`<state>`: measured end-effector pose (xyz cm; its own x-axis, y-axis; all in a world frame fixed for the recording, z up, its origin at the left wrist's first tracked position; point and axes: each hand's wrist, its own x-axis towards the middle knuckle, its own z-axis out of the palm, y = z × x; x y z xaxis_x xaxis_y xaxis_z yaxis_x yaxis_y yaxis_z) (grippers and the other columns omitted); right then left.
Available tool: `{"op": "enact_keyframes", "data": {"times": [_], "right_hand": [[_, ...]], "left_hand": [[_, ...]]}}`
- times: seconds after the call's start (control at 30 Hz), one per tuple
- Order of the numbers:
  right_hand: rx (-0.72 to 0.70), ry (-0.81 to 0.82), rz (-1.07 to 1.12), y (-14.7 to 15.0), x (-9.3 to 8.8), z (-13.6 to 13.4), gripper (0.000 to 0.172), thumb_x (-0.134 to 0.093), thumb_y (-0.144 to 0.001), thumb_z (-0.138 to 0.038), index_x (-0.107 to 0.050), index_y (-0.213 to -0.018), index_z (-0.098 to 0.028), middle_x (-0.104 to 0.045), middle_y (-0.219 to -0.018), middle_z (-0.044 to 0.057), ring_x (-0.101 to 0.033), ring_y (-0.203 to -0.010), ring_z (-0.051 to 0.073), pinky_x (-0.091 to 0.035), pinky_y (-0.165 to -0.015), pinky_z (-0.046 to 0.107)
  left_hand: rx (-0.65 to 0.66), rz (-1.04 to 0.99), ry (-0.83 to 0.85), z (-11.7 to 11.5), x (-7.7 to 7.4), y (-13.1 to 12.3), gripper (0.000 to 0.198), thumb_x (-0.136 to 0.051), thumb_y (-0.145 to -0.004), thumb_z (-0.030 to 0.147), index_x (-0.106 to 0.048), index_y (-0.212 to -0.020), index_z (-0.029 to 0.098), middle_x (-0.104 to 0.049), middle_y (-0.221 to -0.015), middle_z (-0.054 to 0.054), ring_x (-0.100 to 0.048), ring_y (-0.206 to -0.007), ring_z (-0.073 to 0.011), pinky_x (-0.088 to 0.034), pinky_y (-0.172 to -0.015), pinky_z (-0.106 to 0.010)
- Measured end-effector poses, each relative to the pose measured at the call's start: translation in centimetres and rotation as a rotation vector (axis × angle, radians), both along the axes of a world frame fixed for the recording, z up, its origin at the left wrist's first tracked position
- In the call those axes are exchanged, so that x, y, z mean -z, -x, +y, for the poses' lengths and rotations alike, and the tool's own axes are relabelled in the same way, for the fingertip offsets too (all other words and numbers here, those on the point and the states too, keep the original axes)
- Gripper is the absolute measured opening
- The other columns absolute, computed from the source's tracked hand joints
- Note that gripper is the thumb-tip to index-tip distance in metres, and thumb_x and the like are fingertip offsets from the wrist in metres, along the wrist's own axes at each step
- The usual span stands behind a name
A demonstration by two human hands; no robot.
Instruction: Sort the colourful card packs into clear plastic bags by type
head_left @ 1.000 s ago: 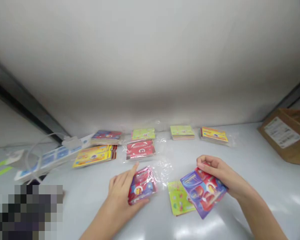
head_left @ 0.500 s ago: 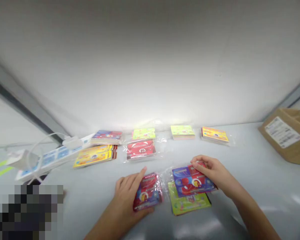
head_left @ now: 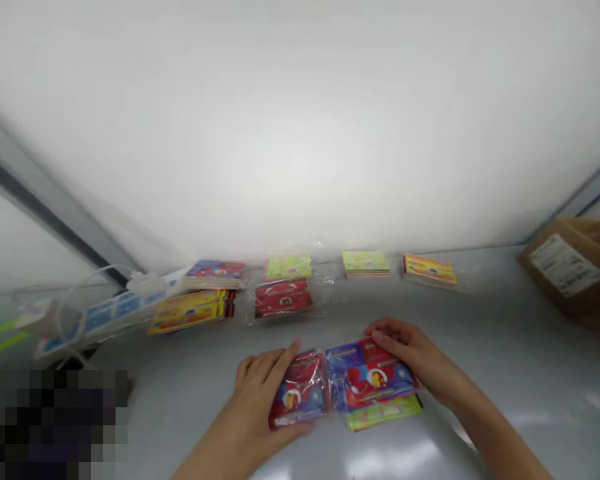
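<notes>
Hands both busy from what I see. Left hand (head_left: 260,393) clamps red pack (head_left: 300,399) by its left edge, pack flat on table (head_left: 505,333). Right hand (head_left: 415,360) pinches purple pack (head_left: 367,383) at far corner, pack lying over green pack (head_left: 383,413), touching red one. More stacks (head_left: 283,297) near wall, kinda blurry.

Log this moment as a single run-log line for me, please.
left hand: holds red packet | right hand: holds purple packet over green packet | surface: white table
</notes>
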<state>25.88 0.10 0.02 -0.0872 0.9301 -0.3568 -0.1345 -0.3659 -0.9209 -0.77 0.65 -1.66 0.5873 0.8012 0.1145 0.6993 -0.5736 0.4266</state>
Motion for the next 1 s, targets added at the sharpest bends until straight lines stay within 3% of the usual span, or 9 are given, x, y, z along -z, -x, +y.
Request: {"op": "enact_keyframes", "data": {"times": [0.17, 0.4, 0.67, 0.87, 1.0], "right_hand": [[-0.085, 0.018, 0.102, 0.5, 0.3, 0.0, 0.033, -0.064, -0.072, -0.045, -0.055, -0.090, -0.020, -0.063, -0.071, 0.001, -0.060, -0.059, 0.013, -0.046, -0.057, 0.024], [-0.170, -0.012, 0.118, 0.7, 0.5, -0.7, 0.045, -0.059, -0.077, -0.046, -0.047, -0.114, -0.025, -0.066, -0.082, 0.003, -0.062, -0.071, 0.016, -0.047, -0.064, 0.028], [-0.036, -0.116, -0.094, -0.2, 0.4, 0.0, 0.045, -0.061, -0.073, -0.048, -0.052, -0.106, -0.020, -0.065, -0.086, 0.006, -0.062, -0.080, 0.019, -0.049, -0.068, 0.031], [-0.077, -0.165, -0.139, 0.2, 1.2, 0.0, 0.038, -0.058, -0.075, -0.047, -0.054, -0.102, -0.019, -0.066, -0.086, 0.006, -0.061, -0.071, 0.017, -0.047, -0.060, 0.028], [-0.111, -0.167, -0.131, 0.6, 1.9, -0.1, 0.034, -0.054, -0.079, -0.047, -0.053, -0.100, -0.020, -0.067, -0.086, 0.006, -0.061, -0.071, 0.017, -0.046, -0.063, 0.029]], "left_hand": [[0.029, -0.018, 0.055, -0.1, 0.1, 0.0, 0.096, -0.072, -0.067, 0.037, -0.009, -0.140, 0.036, -0.045, -0.128, -0.005, -0.042, -0.111, -0.0307, -0.033, -0.095, -0.049], [-0.012, -0.049, 0.077, 0.1, 0.4, 0.1, 0.097, -0.072, -0.068, 0.035, -0.006, -0.139, 0.038, -0.045, -0.127, -0.006, -0.041, -0.111, -0.0319, -0.034, -0.094, -0.051], [-0.059, -0.028, -0.024, 0.3, 0.9, 0.2, 0.091, -0.068, -0.070, 0.039, -0.012, -0.140, 0.033, -0.050, -0.124, -0.006, -0.046, -0.109, -0.0303, -0.038, -0.091, -0.046], [-0.057, -0.022, -0.039, 0.4, 0.9, 0.2, 0.091, -0.069, -0.070, 0.037, -0.012, -0.141, 0.031, -0.051, -0.124, -0.006, -0.047, -0.108, -0.0305, -0.037, -0.092, -0.045], [-0.045, -0.017, 0.004, 0.3, 0.7, 0.2, 0.090, -0.068, -0.072, 0.036, -0.010, -0.140, 0.032, -0.047, -0.126, -0.007, -0.044, -0.110, -0.0310, -0.035, -0.093, -0.046]]}}
